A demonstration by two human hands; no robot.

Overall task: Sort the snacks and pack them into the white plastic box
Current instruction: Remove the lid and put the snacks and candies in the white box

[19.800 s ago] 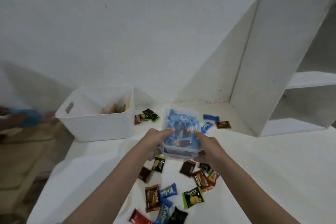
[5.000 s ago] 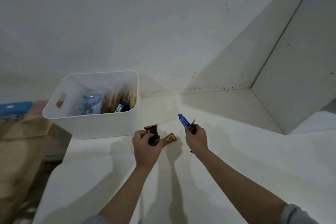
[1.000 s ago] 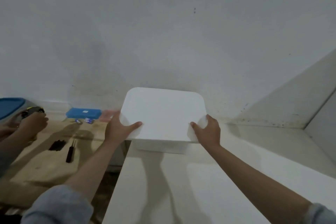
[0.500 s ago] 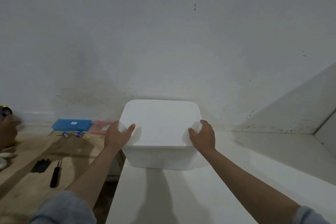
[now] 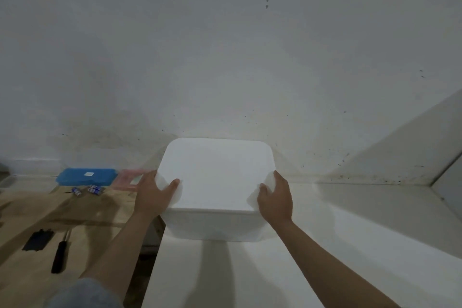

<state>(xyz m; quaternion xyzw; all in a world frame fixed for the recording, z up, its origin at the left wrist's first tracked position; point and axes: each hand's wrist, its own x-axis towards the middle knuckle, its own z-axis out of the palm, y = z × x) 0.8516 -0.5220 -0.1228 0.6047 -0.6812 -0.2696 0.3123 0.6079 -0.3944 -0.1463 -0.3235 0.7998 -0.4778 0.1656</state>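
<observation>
As we look down along our two bare forearms, a white table (image 5: 250,270) lies beneath them. At its left edge stands the white plastic box (image 5: 215,227), its lid (image 5: 217,170) on. Our left hand (image 5: 152,195) grips the box's near left corner, thumb on the lid, fingers curled down the side; our right hand (image 5: 276,199) grips the near right corner likewise. To the left, a black-handled tool (image 5: 58,256) and, farther back, a blue case (image 5: 86,177) lie on a wooden surface (image 5: 25,207). Behind everything is a pale wall (image 5: 225,57).

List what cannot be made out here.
Head view:
Snacks: hidden under the lid of the white plastic box.
Pink item: blurred, partly behind the left hand.
Small blue-and-white items near the blue case: too small to identify.
</observation>
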